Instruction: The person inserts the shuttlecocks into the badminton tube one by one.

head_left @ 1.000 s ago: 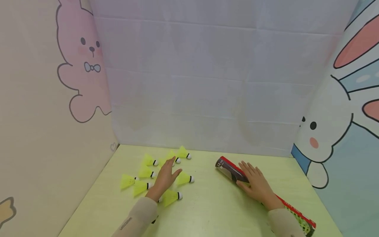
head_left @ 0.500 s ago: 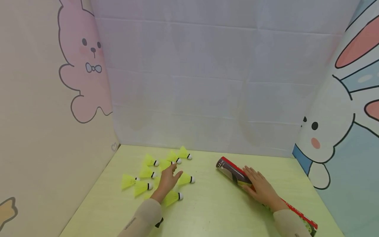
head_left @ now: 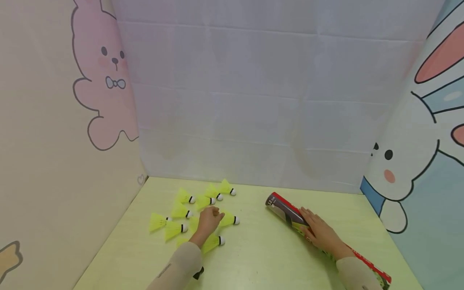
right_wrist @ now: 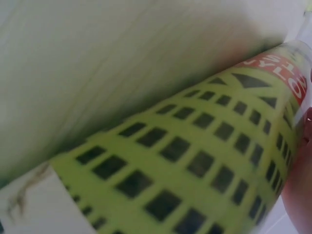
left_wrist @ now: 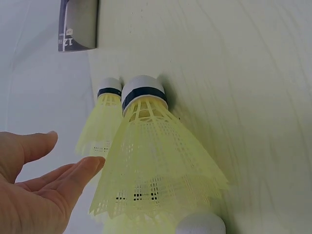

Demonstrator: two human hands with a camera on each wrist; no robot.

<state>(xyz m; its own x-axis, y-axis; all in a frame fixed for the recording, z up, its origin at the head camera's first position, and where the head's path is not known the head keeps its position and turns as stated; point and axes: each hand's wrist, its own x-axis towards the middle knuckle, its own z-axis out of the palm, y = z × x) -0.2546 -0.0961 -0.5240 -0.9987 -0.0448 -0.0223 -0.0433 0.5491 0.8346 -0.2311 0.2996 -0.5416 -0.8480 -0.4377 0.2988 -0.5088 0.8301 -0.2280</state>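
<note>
Several yellow shuttlecocks (head_left: pixel 212 242) with white corks lie in a loose group on the table's left half. Over this group hovers my left hand (head_left: pixel 208 224). In the left wrist view its thumb and relaxed fingers (left_wrist: pixel 73 183) stand apart with nothing between them, close beside a large-looking shuttlecock (left_wrist: pixel 151 151). A shuttlecock tube (head_left: pixel 284 209), printed in red, black and green, lies slantwise on the right. My right hand (head_left: pixel 322 233) rests across its middle with extended fingers. In the right wrist view the tube's green grid print (right_wrist: pixel 195 161) fills most of the picture.
The pale table (head_left: pixel 253 257) is bounded by a white sheet (head_left: pixel 232 121) at the back. Side walls with cartoon rabbits stand left and right. A small black object (head_left: pixel 198 273) shows beside the left sleeve.
My left hand has drawn back slightly towards me, and its fingers look more bent. The right hand has slid a little down the tube. Shuttlecocks and tube stay in place.
</note>
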